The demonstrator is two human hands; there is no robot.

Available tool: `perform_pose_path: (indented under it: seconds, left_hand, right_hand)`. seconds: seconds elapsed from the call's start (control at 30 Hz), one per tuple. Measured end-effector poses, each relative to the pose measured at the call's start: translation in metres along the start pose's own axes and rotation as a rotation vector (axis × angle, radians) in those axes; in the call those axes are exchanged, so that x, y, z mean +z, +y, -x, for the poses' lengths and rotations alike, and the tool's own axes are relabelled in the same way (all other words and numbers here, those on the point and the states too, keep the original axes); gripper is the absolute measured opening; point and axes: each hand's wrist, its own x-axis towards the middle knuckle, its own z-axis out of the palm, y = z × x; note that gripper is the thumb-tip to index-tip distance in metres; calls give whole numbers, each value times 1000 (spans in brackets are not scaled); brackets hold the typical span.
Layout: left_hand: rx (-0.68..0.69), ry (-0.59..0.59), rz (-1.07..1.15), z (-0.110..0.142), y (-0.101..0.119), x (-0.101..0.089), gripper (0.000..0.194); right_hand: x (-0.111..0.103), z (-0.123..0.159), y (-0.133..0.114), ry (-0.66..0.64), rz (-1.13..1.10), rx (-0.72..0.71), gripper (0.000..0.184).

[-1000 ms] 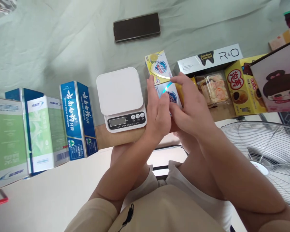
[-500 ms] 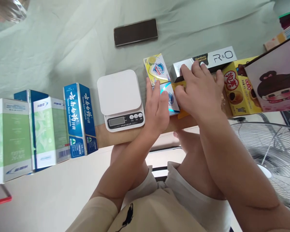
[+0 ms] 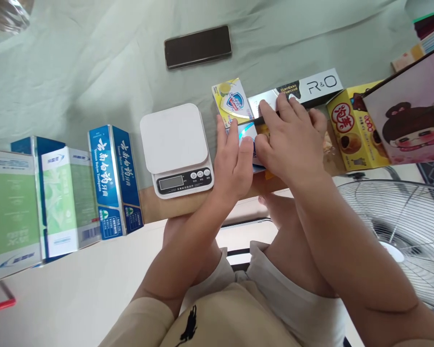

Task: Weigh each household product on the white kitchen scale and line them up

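My left hand (image 3: pixel 232 164) rests with stretched fingers on two soap boxes, its fingertips at the seam between them. The far one is a yellow-and-white Safeguard soap box (image 3: pixel 235 99). The nearer blue-and-white soap box (image 3: pixel 246 131) is mostly covered by my hand. My right hand (image 3: pixel 291 130) lies with spread fingers over the near edge of a silver-and-black R&O bamboo charcoal box (image 3: pixel 323 86). Its thumb is close to the blue soap box, and something yellow-orange under it is largely hidden. Left of my left hand stands a white kitchen scale (image 3: pixel 175 140) with a bare platform.
A phone (image 3: pixel 198 46) lies on the pale green cloth (image 3: pixel 104 53). Upright toothpaste boxes (image 3: pixel 106 180) and green-white boxes (image 3: pixel 14 207) stand left. At right are a yellow snack box (image 3: pixel 350 127), a pink picture panel (image 3: pixel 412 111) and a fan (image 3: pixel 390 231) below the edge.
The R&O box has slid slightly left with my right hand, closer to the yellow soap box. My left hand stays on the soap boxes. The whole view has shifted a little.
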Motion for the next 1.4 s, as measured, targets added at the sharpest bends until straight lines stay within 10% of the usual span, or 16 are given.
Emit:
perform_pose_path:
  seconds: [0.37,1.4]
  left_hand:
    - [31,52,122,2,-4,8,95]
    - [71,86,143,6,-8,10,91]
  right_hand:
    - [4,6,7,162,-188,5,42]
    - [-2,28,42,66,-132,40,45]
